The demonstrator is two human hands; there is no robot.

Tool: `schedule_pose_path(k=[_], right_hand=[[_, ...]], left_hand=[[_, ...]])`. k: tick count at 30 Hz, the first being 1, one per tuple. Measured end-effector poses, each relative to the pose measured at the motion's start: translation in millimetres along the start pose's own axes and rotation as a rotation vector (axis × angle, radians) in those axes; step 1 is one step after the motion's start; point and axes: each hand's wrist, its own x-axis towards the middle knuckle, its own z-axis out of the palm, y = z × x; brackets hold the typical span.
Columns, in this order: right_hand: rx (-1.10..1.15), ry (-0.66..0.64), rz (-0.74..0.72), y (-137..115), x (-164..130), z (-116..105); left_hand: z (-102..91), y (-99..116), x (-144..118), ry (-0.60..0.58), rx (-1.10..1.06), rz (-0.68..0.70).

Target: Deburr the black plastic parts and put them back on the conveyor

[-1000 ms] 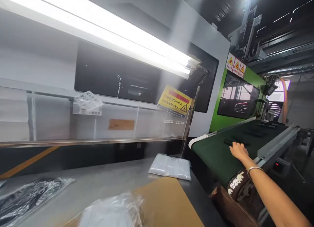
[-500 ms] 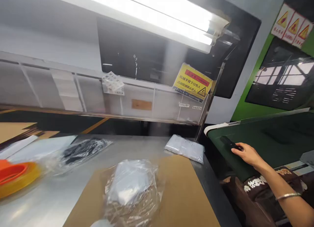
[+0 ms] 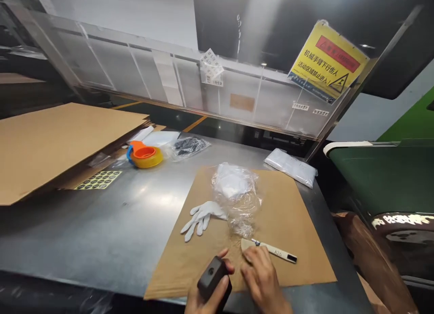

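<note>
My left hand (image 3: 212, 287) is wrapped round a dark block-shaped object (image 3: 213, 278) with a round hole in its end face; its kind is unclear. My right hand (image 3: 262, 278) is closed, fingers curled down at the cardboard sheet (image 3: 291, 205). Its fingertips overlap the near edge of a beige utility knife (image 3: 278, 251) marked A26, lying on the sheet; what they pinch, if anything, is hidden. Left of the knife lies a white glove (image 3: 203, 216). Beyond it sits a crumpled clear plastic bag (image 3: 235, 183) with something white inside.
Orange tape dispenser (image 3: 145, 155), sticker sheet (image 3: 98, 180) and stacked cardboard (image 3: 68, 137) lie to the left. A bagged black item (image 3: 190, 146) is at the back, a white plastic packet (image 3: 290, 167) at the back right. A green conveyor (image 3: 383, 178) stands right of the metal table (image 3: 135, 219).
The view has swung left and down. My right hand has come from over the conveyor, where it held a black object, to the cardboard. My left hand has come into view holding a dark block.
</note>
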Motion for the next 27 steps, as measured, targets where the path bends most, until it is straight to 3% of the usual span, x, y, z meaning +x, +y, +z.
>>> schedule_pose_path(k=[6, 12, 18, 23, 27], right_hand=[[-0.282, 0.046, 0.220, 29.4, -8.9, 27.8], [-0.419, 0.068, 0.308, 57.1, -26.6, 18.2], [-0.368, -0.046, 0.158, 42.6, -21.3, 33.0], [-0.303, -0.057, 0.171, 21.9, -7.8, 54.9], [-0.137, -0.090, 0.123, 12.6, -1.0, 37.3]], left_hand=[[-25.6, 4.4, -17.2, -0.237, 0.271, 0.238], [-40.0, 2.2, -24.3, -0.303, 0.450, 0.448], [-36.7, 4.5, -26.4, -0.356, 0.472, 0.418], [-38.4, 4.4, -28.7, -0.354, 0.504, 0.406], [-44.2, 3.2, -28.9, -0.341, 0.535, 0.358]])
